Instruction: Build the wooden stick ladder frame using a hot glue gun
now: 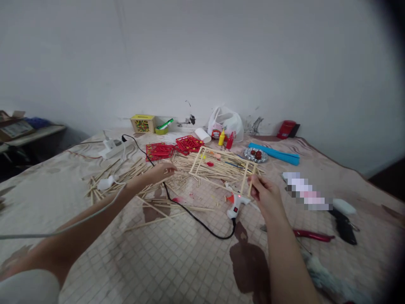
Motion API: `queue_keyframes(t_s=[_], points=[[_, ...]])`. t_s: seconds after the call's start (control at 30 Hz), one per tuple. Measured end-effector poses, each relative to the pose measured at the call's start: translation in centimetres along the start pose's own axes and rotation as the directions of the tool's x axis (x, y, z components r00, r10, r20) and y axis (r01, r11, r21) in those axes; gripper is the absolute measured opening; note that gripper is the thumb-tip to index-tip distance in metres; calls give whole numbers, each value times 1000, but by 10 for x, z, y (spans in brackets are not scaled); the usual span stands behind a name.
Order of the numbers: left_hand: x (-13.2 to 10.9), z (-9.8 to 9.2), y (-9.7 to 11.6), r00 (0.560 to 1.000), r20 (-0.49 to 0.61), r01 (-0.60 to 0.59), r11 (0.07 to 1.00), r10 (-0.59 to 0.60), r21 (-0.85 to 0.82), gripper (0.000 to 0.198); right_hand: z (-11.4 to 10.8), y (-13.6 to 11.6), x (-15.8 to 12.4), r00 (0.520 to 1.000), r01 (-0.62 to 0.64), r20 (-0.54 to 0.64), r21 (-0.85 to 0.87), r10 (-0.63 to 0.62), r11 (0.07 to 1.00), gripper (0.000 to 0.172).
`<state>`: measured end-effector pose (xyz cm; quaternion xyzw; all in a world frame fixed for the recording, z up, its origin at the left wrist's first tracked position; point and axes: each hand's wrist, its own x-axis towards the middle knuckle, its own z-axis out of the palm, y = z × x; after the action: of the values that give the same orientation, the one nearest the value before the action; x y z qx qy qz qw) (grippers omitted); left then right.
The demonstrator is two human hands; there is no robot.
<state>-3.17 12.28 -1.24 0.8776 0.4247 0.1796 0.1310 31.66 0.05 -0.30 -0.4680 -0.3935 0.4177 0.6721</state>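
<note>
My right hand [265,191] pinches the right end of a rectangular frame [221,184] made of thin wooden sticks, held tilted above the table. My left hand [165,170] is over the heap of loose wooden sticks [183,185], its fingers stretched out to the right, with nothing visible in them. A white glue gun [234,206] with an orange nozzle and a small red light lies just below the frame, near my right hand. Its black cord [202,223] loops left across the table and passes near my left hand.
Red lattice pieces [160,150], a yellow-topped wooden box [143,124], a white plastic bag [226,122] and paint bottles [222,138] stand behind. A power strip [115,147] sits left. Red-handled pliers [314,235] and a blue roll [275,153] lie right.
</note>
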Motion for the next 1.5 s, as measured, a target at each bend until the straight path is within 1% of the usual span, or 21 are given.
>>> queue_keyframes(t_s=[0.1,0.17,0.23,0.3,0.37,0.43,0.53,0.7,0.83,0.9,1.03,1.1,1.2,1.27,1.4,1.5], points=[[-39,-19,11,993,118,4,1000,-2,-21,23,0,1,0,1000,-6,-1,14,6,1000,28],[-63,-24,21,982,191,-1,999,8,-35,22,0,2,0,1000,-2,-6,26,2,1000,27],[-83,-24,30,968,251,-4,999,16,-48,20,0,2,1,1000,7,-10,27,-6,1000,27],[-97,-18,35,963,269,4,999,6,-36,21,0,2,1,1000,14,-12,22,-13,1000,27],[-104,-11,37,965,262,21,1000,-17,-11,22,1,2,1,1000,15,-12,18,-14,1000,29],[-107,-6,37,968,249,30,999,-32,13,22,1,2,1,1000,8,-13,21,-8,1000,30],[-108,-4,36,974,226,26,999,-34,41,21,1,2,1,1000,1,-3,20,-1,1000,30],[-110,-8,36,984,175,19,997,-32,74,21,1,3,1,1000,2,0,29,-2,1000,29],[-115,-14,32,991,115,50,994,-61,100,24,1,3,0,1000,-3,-12,29,3,1000,30],[-118,-16,28,992,110,52,993,-63,103,26,1,3,0,1000,-1,-4,22,1,1000,30],[-123,-19,23,989,145,6,996,-19,86,26,1,4,1,1000,2,12,14,-2,1000,29],[-124,-20,22,990,138,6,996,-19,89,28,1,4,1,1000,1,16,17,-1,1000,28],[-120,-17,23,994,97,38,994,-48,103,28,1,5,1,1000,-2,10,20,2,1000,29],[-115,-13,25,994,96,47,994,-56,98,26,1,6,1,1000,-6,6,24,6,1000,30],[-105,-6,28,992,106,67,996,-72,53,20,1,6,2,1000,-18,11,31,18,999,31],[-103,-8,26,990,82,111,994,-111,-1,19,1,6,2,1000,-12,15,29,11,1000,29]])
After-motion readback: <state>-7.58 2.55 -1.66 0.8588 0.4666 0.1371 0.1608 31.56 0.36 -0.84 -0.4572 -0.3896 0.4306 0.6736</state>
